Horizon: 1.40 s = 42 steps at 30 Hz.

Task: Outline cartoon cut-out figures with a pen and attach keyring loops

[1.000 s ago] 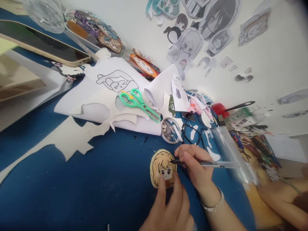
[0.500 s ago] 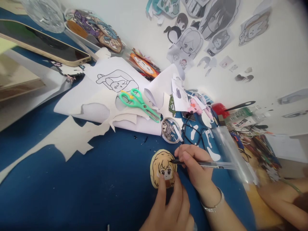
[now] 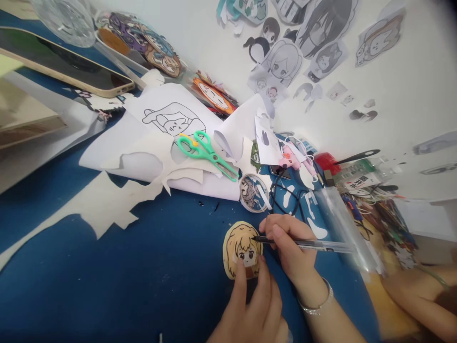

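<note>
A round cut-out of a blond cartoon head (image 3: 238,246) lies on the blue table top (image 3: 143,276). My left hand (image 3: 255,309) comes in from the bottom edge. Its fingertips press flat on the lower part of the cut-out, holding it down. My right hand (image 3: 291,245) is closed round a black pen (image 3: 310,244). The pen's tip touches the cut-out's right edge. A silver bracelet sits on my right wrist.
Green scissors (image 3: 207,152) lie on white paper sheets and offcuts (image 3: 157,147) behind the cut-out. A small round picture disc (image 3: 252,192) and tangled cables are just beyond my right hand. A phone (image 3: 67,64) lies far left. Cartoon cut-outs hang on the wall (image 3: 392,95).
</note>
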{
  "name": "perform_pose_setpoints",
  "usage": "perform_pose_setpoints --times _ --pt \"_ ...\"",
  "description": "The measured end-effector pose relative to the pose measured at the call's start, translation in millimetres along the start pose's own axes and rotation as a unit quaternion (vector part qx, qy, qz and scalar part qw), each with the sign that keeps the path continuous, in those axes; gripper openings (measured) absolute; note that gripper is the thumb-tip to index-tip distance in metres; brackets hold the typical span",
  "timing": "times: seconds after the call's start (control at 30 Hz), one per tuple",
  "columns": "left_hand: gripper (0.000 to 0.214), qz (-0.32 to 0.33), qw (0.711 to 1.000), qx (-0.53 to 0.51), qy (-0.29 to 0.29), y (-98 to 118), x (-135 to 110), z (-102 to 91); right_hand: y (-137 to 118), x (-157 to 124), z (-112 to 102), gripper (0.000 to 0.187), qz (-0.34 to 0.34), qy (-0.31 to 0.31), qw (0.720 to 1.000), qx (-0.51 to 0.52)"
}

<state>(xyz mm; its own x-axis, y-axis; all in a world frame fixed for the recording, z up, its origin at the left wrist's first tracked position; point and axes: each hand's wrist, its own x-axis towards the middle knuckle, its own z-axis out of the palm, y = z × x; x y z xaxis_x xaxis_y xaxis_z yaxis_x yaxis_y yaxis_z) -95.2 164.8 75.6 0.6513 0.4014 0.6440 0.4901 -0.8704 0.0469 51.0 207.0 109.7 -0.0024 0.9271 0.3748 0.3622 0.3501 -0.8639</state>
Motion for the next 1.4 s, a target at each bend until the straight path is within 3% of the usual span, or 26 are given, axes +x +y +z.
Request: perform_pose_setpoints --times 0.4,0.9,1.4 --pt "0.022 0.005 1.0 0.007 0.002 -2 0 -0.7 -4 -1 -9 0.024 -0.001 -0.01 0.999 0.03" --pt "0.021 -0.008 1.0 0.0 0.001 2 -2 3.2 -6 4 -8 0.031 0.008 -0.066 0.998 -0.02" --pt "0.019 -0.001 1.0 -0.009 -0.012 2 -3 2.3 -7 4 -9 0.031 -0.006 -0.065 0.998 -0.019"
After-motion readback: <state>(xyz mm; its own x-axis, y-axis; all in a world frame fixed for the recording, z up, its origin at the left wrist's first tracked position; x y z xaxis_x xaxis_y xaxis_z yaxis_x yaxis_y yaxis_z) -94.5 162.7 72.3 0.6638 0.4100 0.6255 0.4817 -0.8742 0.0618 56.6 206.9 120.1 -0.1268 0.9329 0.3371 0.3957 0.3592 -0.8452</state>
